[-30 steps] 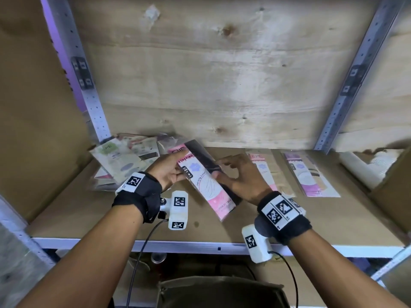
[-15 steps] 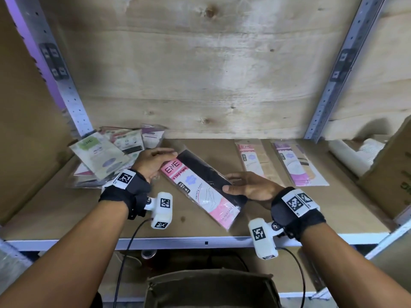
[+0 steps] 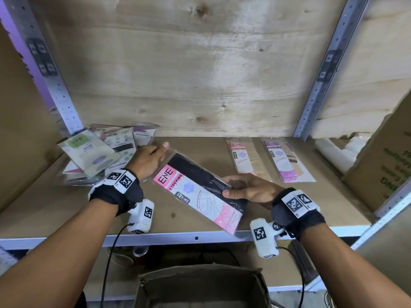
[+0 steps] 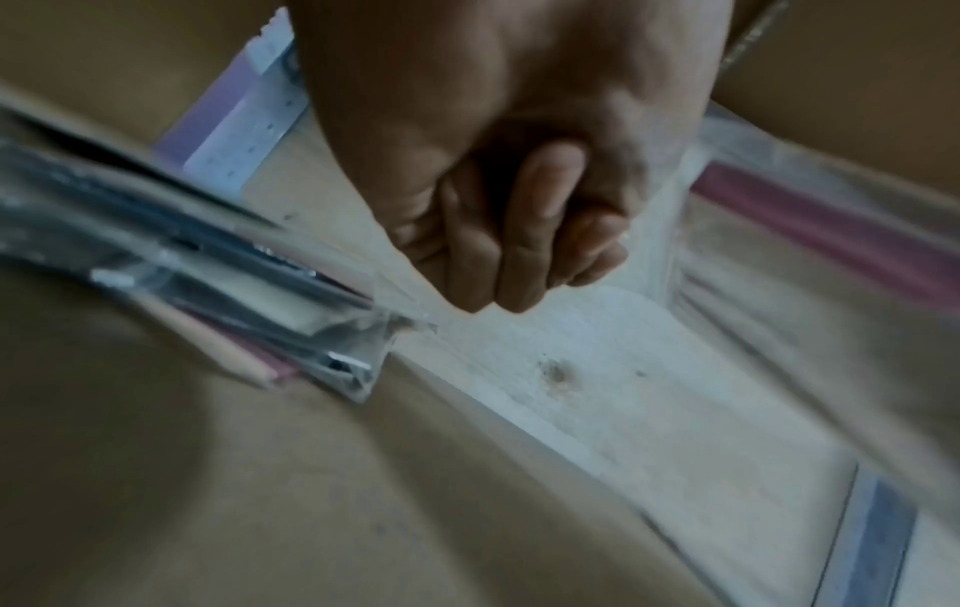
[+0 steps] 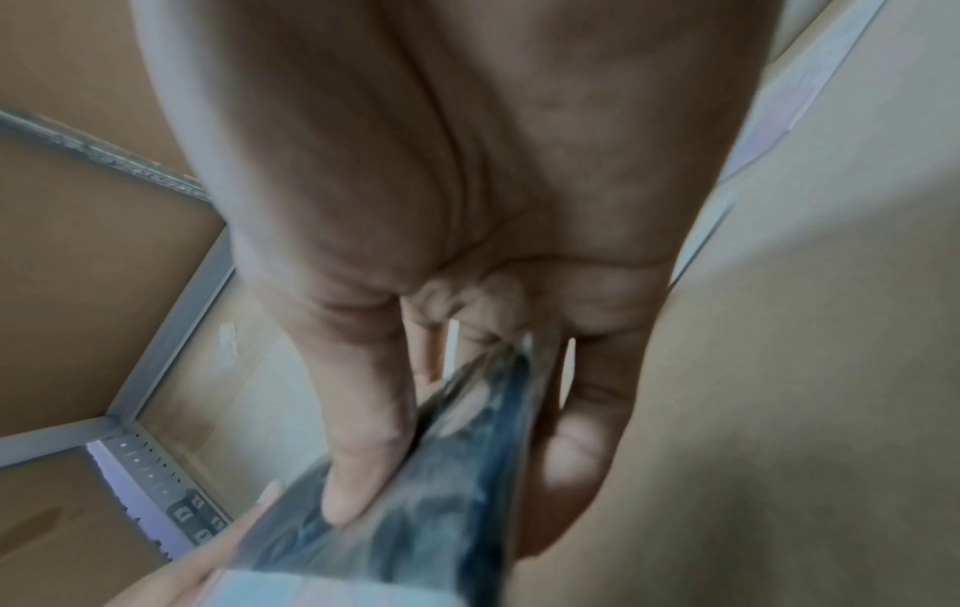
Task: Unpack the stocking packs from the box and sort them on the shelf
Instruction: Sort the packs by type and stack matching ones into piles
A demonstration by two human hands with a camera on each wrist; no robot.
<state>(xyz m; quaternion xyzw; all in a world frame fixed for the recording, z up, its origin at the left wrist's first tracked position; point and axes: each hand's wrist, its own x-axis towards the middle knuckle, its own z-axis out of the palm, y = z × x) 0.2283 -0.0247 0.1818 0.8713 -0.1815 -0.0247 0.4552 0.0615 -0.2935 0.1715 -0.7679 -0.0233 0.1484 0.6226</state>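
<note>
Above the shelf (image 3: 66, 216), both hands grip the black stocking pack (image 3: 200, 192): right hand (image 3: 249, 192) pinching, left hand (image 3: 146, 162) curled on its top edge. Best laid flat, left of the beige pack (image 3: 243, 158).

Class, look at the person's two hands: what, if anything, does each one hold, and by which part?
Both hold the pink-and-black stocking pack. The right hand pinches its right long edge, mid-length. The left hand grips the clear flap at its far top end.
</note>
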